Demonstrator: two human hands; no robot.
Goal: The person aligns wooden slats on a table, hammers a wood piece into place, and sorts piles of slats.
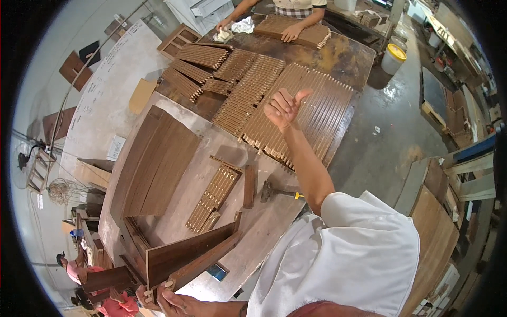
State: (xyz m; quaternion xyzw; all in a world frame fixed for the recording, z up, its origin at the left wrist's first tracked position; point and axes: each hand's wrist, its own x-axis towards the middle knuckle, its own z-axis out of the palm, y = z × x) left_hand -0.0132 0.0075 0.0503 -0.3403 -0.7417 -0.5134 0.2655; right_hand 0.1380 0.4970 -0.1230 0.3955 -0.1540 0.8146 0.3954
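Left hand grasping dark wooden frame near its corner, frame at near edge of pale surface. Right hand raised above rows of brown strips, fingers curled in, thumb stuck out. Hammer beside short plank; slatted piece farther left. Co-worker's hand on stacked strips.

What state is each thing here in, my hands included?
Right hand: held out over the slats, fingers curled, thumb out.
Left hand: curled around the wooden frame at one end.
Wooden frame: held.
Slats: laid side by side.
Hammer: lying down, unheld.
White cloth: crumpled.
Cord: loosely looped.
Yellow-rimmed bucket: standing upright.
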